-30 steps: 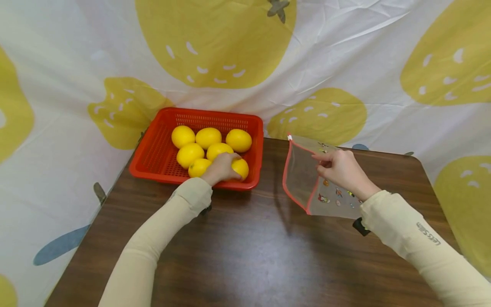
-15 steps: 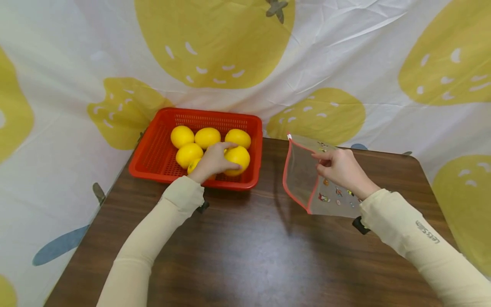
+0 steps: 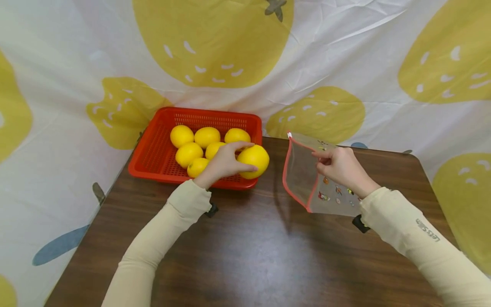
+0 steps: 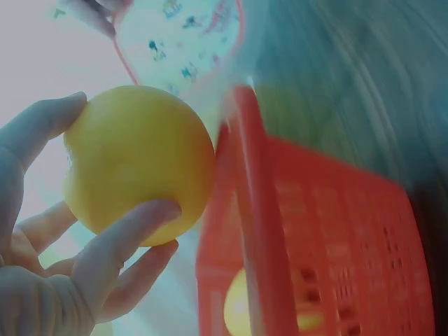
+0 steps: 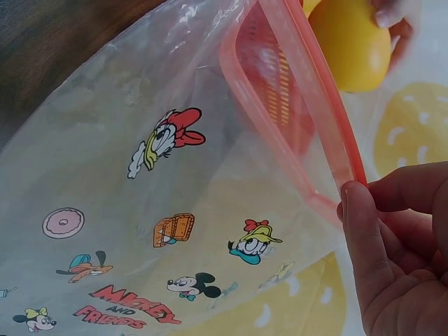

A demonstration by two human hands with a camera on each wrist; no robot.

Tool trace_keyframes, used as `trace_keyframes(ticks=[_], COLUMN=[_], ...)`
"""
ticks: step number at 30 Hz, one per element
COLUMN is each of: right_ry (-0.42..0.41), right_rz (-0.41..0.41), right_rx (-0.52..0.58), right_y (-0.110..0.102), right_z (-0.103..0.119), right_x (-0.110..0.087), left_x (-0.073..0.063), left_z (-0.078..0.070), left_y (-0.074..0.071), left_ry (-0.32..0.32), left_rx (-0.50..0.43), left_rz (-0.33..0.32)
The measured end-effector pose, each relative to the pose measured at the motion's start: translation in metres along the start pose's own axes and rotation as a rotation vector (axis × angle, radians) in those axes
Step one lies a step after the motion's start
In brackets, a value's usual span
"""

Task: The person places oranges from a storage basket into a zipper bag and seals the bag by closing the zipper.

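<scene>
My left hand (image 3: 226,161) grips a yellow lemon (image 3: 256,162) over the right rim of a red plastic basket (image 3: 143,172); in the left wrist view the thumb and fingers curl round this lemon (image 4: 140,161). Several more lemons (image 3: 189,154) lie in the basket. With thumb and fingertips my right hand (image 3: 343,166) pinches the red edge of a clear zip bag (image 3: 301,175). The bag's mouth gapes toward the basket. Cartoon prints cover the bag (image 5: 105,175) in the right wrist view, where the right hand (image 5: 406,245) holds its red zip strip.
Both the basket and the bag are over a dark brown wooden table (image 3: 245,251). Behind it hangs a white cloth (image 3: 326,51) with large yellow fruit prints, close to the basket's back. A white slider (image 3: 289,135) sits at the bag's upper corner.
My left hand has lifted one lemon from the basket's front right and carried it right, past the rim toward the bag. The right hand and the bag stay nearly still.
</scene>
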State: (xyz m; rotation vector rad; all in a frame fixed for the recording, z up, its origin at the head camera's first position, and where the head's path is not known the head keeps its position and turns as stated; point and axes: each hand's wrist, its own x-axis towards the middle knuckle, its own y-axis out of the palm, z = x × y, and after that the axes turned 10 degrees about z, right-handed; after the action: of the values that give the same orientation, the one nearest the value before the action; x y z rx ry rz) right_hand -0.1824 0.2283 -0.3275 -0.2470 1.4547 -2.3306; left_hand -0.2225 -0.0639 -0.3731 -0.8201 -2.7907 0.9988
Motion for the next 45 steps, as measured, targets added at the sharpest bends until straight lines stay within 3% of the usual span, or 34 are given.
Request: trace_keyframes(ticks=[7, 15, 24, 28, 35, 45], right_ry=[0.013, 0.038, 0.028, 0.024, 0.032, 0.025], right_rz=[0.004, 0.023, 0.018, 0.009, 0.01, -0.004], right_rx=[0.007, 0.031, 0.015, 0.006, 0.018, 0.013], right_y=[0.0, 0.0, -0.002, -0.002, -0.003, -0.001], right_z=[0.0, 0.003, 0.005, 0.005, 0.007, 0.009], right_x=[0.001, 0.001, 0.001, 0.001, 0.001, 0.004], left_x=[0.008, 0.021, 0.032, 0.035, 0.043, 0.046], left_z=[-0.012, -0.026, -0.04, -0.04, -0.036, -0.036], left_y=[0.014, 0.041, 0.065, 0.072, 0.082, 0.084], left_ry=[-0.001, -0.023, -0.045, -0.051, -0.055, -0.058], left_rx=[-0.19, -0.465, -0.588, -0.561, -0.354, -0.213], left_rz=[0.063, 0.133, 0.154, 0.144, 0.08, 0.084])
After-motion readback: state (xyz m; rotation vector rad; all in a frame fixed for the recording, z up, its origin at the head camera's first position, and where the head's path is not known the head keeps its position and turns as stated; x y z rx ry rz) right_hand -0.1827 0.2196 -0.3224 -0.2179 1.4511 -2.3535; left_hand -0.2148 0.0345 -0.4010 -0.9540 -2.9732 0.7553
